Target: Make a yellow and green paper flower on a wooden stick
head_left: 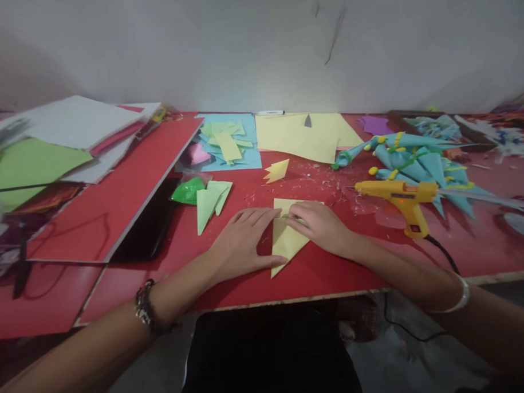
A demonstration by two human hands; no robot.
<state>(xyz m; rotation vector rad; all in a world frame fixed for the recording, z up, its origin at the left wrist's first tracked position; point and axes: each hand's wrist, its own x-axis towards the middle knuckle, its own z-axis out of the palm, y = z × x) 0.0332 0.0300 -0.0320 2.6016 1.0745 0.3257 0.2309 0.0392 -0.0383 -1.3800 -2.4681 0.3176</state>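
Note:
A folded pale yellow paper (285, 240) lies on the red table near its front edge. My left hand (246, 240) rests along the paper's left side, thumb apart from the fingers, with the thumb tip on the lower part and fingertips at the upper part. On the upper right of the paper, my right hand (317, 223) presses with its fingers curled together; what is between them is hidden. Just behind the hands sits a small yellow pointed paper piece (277, 171). Two light green folded papers (210, 204) lie to the left, beside a bright green packet (188, 190).
A yellow glue gun (402, 197) with a black cord lies at the right, before blue paper cones (419, 162). Yellow sheets (303, 136) and cut strips on a blue sheet (253, 128) are at the back. A red board (115, 190) and stacked sheets stand left.

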